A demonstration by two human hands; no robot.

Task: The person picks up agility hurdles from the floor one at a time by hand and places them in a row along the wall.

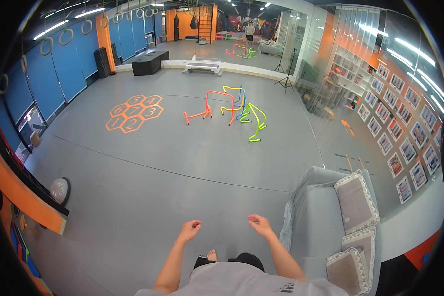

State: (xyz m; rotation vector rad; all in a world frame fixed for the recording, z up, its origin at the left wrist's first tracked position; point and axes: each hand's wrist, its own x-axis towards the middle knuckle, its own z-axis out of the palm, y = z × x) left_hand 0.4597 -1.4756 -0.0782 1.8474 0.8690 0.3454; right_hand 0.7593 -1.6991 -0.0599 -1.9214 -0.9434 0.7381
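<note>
Both arms reach forward over the grey floor, in front of a light grey shirt. My left hand [189, 230] is in the air at waist height with its fingers loosely bent and nothing in it. Level with it, my right hand [259, 225] hangs with fingers apart and holds nothing. Neither hand touches anything. A bare foot [212, 255] shows below, between the hands. Farther ahead on the floor stand a red hurdle [220, 92], a blue and yellow hurdle [242, 96] and a green hurdle [255, 118], close together.
A covered grey sofa [313, 212] with cushions stands to the right. Orange numbered hexagons [134, 113] mark the floor ahead left. A balance dome [60, 191] leans by the left wall. At the back are a step platform [202, 67], black boxes [150, 63] and a tripod [284, 81] before a mirror.
</note>
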